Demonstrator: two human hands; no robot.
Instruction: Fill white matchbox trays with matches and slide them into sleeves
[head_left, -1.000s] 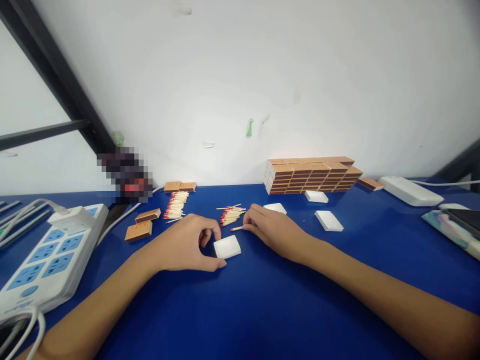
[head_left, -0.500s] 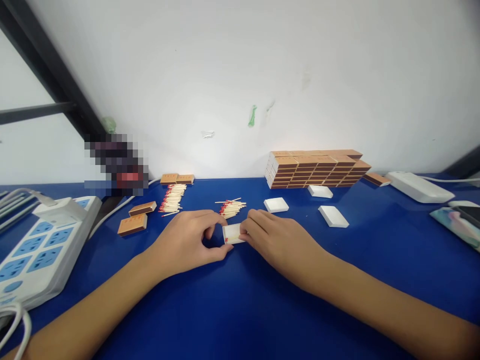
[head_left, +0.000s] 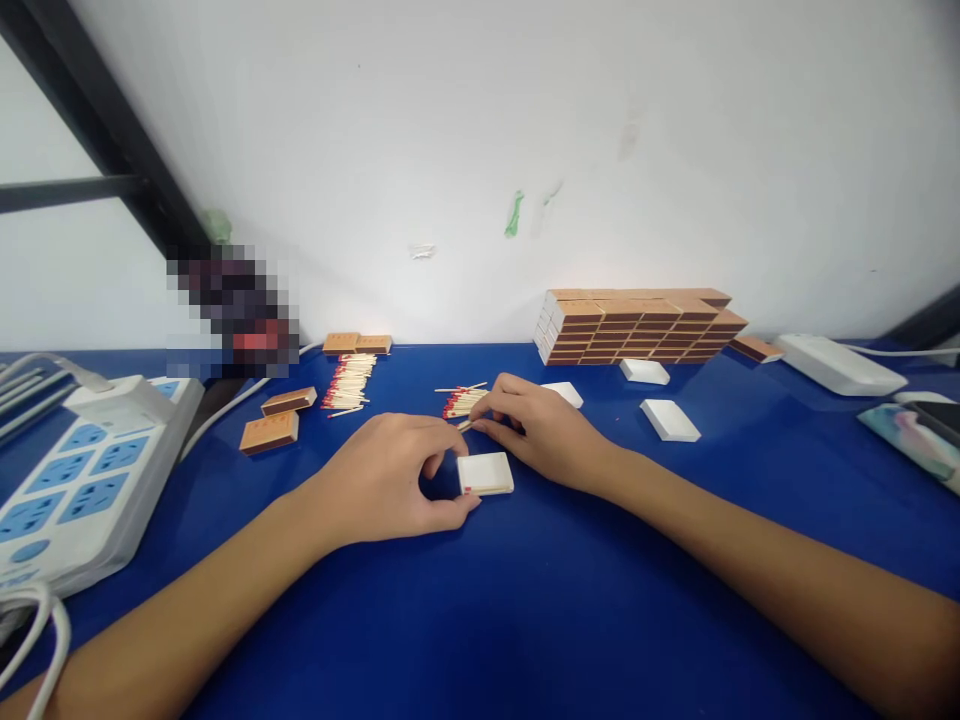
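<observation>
A white matchbox tray [head_left: 486, 470] lies on the blue table with a few red-tipped matches along its near side. My left hand [head_left: 401, 475] grips the tray's left end between thumb and fingers. Just behind the tray, my right hand [head_left: 536, 425] pinches a short pale matchstick [head_left: 466, 426], perhaps more than one, at the near edge of a small match pile [head_left: 459, 402]. Part of that pile is hidden by my right fingers. A white tray [head_left: 568, 393] sits partly behind my right hand.
Brown matchboxes are stacked [head_left: 637, 330] against the wall. More white trays [head_left: 670, 420] lie to the right. On the left are matchboxes [head_left: 270, 432], a longer row of matches [head_left: 351, 385] and a power strip [head_left: 97, 470]. A white device [head_left: 840, 364] stands far right.
My right hand has left the tray and moved back to the match pile, where its fingertips now pinch matchwood. My left hand still grips the tray. The view has shifted slightly.
</observation>
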